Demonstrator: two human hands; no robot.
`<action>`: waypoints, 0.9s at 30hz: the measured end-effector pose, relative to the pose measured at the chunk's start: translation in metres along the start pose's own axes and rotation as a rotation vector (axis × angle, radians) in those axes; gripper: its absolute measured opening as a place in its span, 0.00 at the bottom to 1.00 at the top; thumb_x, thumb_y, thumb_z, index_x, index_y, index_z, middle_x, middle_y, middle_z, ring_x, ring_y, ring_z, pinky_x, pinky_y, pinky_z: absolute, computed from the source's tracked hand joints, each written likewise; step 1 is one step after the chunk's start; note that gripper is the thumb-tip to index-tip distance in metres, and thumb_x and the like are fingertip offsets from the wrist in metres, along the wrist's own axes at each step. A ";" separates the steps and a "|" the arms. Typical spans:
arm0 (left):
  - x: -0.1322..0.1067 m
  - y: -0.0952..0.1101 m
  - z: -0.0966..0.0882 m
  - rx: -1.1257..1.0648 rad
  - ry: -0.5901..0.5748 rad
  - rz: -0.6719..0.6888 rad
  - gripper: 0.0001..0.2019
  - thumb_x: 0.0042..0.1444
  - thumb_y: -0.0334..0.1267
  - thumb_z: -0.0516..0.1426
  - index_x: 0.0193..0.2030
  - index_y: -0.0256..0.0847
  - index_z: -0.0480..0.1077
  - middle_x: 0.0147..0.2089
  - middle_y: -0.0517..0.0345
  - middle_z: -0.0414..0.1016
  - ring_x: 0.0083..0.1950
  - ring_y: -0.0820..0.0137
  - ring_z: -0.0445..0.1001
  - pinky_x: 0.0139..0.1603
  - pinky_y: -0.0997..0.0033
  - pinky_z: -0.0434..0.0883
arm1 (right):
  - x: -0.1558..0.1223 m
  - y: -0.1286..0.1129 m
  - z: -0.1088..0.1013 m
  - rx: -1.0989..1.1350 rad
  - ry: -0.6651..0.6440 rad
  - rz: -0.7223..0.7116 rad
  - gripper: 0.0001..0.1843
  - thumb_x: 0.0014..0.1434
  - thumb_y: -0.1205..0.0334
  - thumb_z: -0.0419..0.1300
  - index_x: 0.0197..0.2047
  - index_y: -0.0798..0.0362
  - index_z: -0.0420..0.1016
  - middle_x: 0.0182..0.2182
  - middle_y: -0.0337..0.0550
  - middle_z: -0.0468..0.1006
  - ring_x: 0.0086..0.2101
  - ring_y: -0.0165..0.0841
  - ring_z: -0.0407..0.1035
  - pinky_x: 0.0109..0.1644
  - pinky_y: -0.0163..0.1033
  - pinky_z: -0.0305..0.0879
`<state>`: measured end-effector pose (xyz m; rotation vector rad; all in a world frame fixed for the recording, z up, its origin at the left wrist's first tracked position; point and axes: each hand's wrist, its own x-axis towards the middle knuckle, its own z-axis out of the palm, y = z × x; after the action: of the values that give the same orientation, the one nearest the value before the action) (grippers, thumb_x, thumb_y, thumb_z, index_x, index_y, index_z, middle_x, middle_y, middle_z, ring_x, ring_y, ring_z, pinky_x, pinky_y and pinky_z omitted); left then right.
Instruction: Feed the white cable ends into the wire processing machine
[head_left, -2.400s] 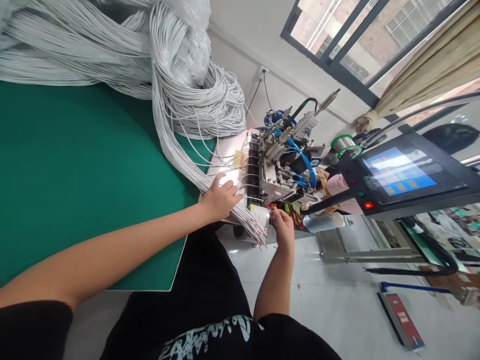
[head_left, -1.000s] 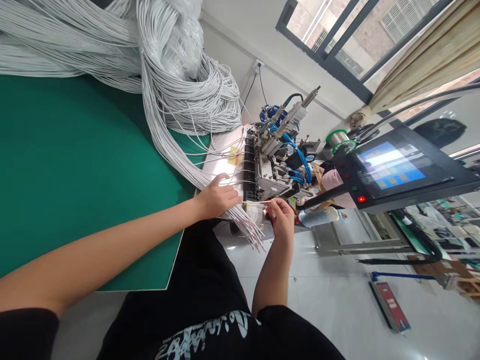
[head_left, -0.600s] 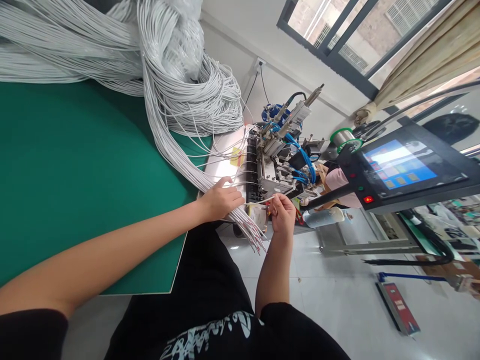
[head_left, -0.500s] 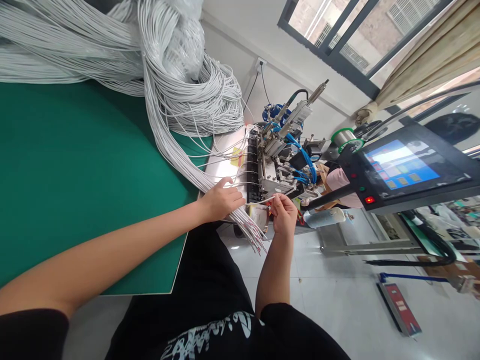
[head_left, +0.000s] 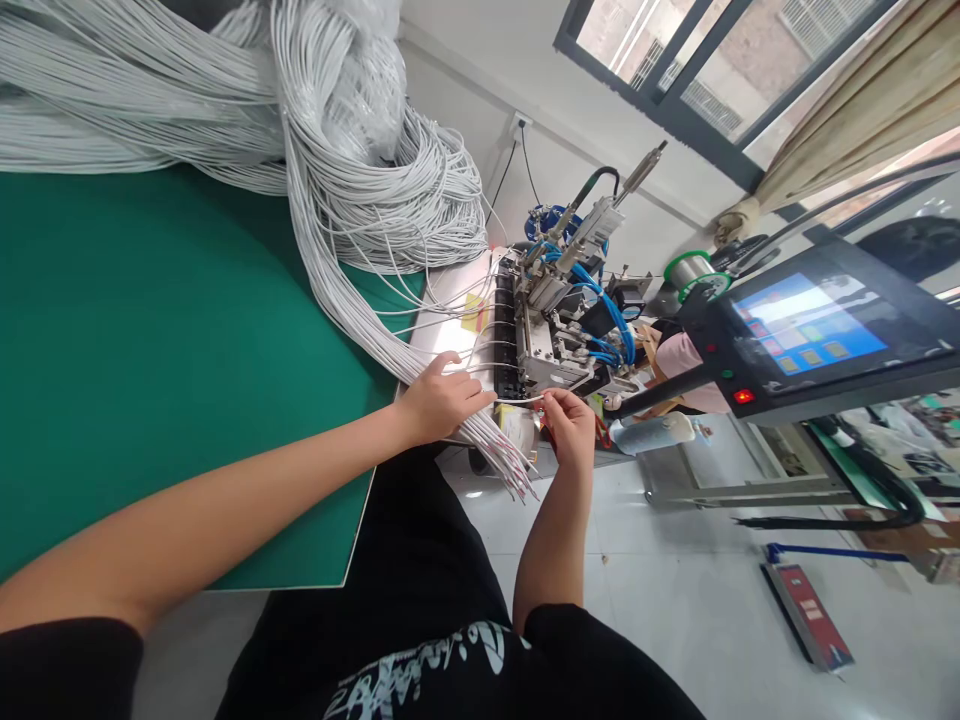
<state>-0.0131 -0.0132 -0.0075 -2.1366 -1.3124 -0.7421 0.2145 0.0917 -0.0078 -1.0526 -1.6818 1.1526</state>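
My left hand [head_left: 444,402] is closed over a thick bundle of white cables [head_left: 367,335], near their loose ends. Those cut ends [head_left: 510,465] fan out below the hand and show reddish tips. Between my two hands runs a single white cable [head_left: 517,400]; my right hand [head_left: 564,420] pinches it near its end. Just above my hands stands a bench machine [head_left: 555,320] with metal cylinders and blue air tubes. Several single cables lead into the black slotted bar [head_left: 506,335] along its near side.
Coiled white cables [head_left: 420,200] lie heaped at the back of the green table [head_left: 187,380]. A touchscreen panel [head_left: 817,325] on an arm and a solder wire spool [head_left: 690,275] stand to the right. A red box [head_left: 810,615] is on the floor.
My right hand has shifted very slightly, and the single cable between my hands now lies a little higher and bows slightly. My left hand keeps its grip on the bundle.
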 end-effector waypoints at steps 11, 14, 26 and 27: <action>0.001 0.001 -0.003 0.024 -0.053 -0.047 0.15 0.54 0.32 0.55 0.48 0.41 0.73 0.39 0.54 0.77 0.46 0.60 0.69 0.55 0.53 0.55 | 0.005 0.003 -0.002 -0.372 -0.060 -0.120 0.14 0.57 0.51 0.59 0.31 0.55 0.75 0.24 0.40 0.72 0.25 0.30 0.62 0.29 0.35 0.57; 0.002 0.002 -0.002 0.014 -0.121 -0.080 0.17 0.50 0.31 0.57 0.48 0.40 0.73 0.40 0.53 0.77 0.46 0.59 0.69 0.55 0.53 0.55 | 0.008 0.010 -0.002 -0.368 -0.055 -0.084 0.17 0.58 0.49 0.58 0.27 0.54 0.71 0.21 0.37 0.68 0.24 0.30 0.59 0.29 0.34 0.55; 0.003 0.002 -0.003 0.013 -0.145 -0.115 0.18 0.50 0.30 0.56 0.50 0.39 0.74 0.38 0.52 0.76 0.43 0.60 0.70 0.54 0.53 0.55 | 0.013 0.026 0.008 -0.043 -0.076 -0.041 0.16 0.56 0.52 0.59 0.24 0.52 0.63 0.21 0.33 0.59 0.24 0.28 0.53 0.29 0.34 0.50; 0.003 0.002 -0.003 0.014 -0.144 -0.117 0.18 0.50 0.30 0.56 0.49 0.39 0.74 0.38 0.52 0.75 0.43 0.60 0.70 0.54 0.53 0.56 | 0.013 0.026 0.009 -0.029 -0.073 -0.032 0.16 0.55 0.52 0.60 0.24 0.52 0.64 0.21 0.33 0.59 0.24 0.28 0.53 0.29 0.34 0.50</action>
<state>-0.0110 -0.0139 -0.0041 -2.1499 -1.5238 -0.6326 0.2068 0.1078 -0.0325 -1.0081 -1.7709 1.1617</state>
